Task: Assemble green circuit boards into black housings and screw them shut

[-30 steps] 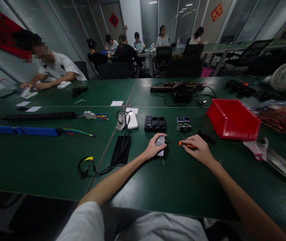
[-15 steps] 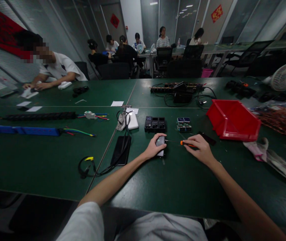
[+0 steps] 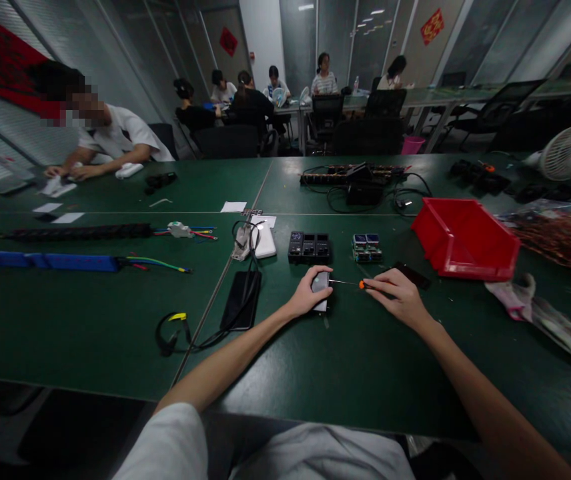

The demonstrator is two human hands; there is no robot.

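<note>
My left hand is closed around a small grey rectangular device on the table, thumb and fingers on opposite edges. In my right hand is a screwdriver with an orange-and-black handle, pinched between thumb and fingers. Its thin shaft lies nearly level and points left, the tip at the device's right side. Whether the tip sits in a screw is too small to tell. Just beyond my left hand stand several black modules in a row. Small green circuit boards with dark screens lie to their right.
A red bin stands to the right, near a dark flat piece and a pink-and-white glove. Left are a black phone, looped cable and white power bank. A co-worker sits across the table.
The screwdriver's handle has turned slightly in my right fingers, and its shaft shows more clearly. My left hand and the device have stayed in place.
</note>
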